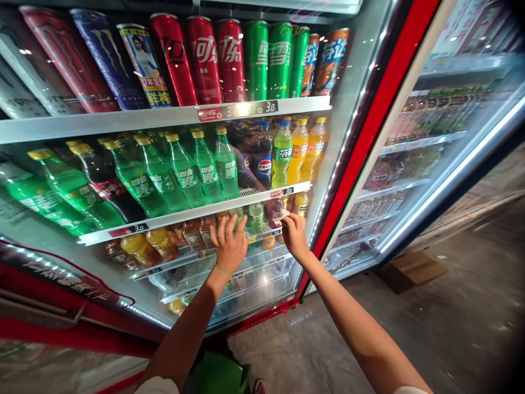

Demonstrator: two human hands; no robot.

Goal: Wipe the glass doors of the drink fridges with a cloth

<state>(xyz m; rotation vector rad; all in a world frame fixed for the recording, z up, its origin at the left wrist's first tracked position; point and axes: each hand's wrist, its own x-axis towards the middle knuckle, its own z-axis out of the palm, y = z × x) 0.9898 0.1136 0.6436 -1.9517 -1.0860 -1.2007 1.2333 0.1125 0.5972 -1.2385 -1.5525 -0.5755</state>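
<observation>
My left hand [230, 246] is raised with its fingers spread, holding nothing, in front of the lower shelf of a lit drinks fridge. Whether it touches glass I cannot tell. My right hand [294, 234] is closed in a pinch on a small white piece [280, 217], too small to make out well. This piece shows just below the price strip [289, 190] of the middle shelf. Beyond my hands stand a pale green bottle [256, 217] and a dark purple bottle [274, 207], partly hidden by the pinching fingers.
Cans [203, 63] line the top shelf. Green soda bottles [207, 169], a pepsi bottle [265, 158] and orange bottles [315, 145] fill the middle one. A red frame [361, 142] separates a second fridge. A cardboard box [414, 268] and green bin [219, 375] stand on the floor.
</observation>
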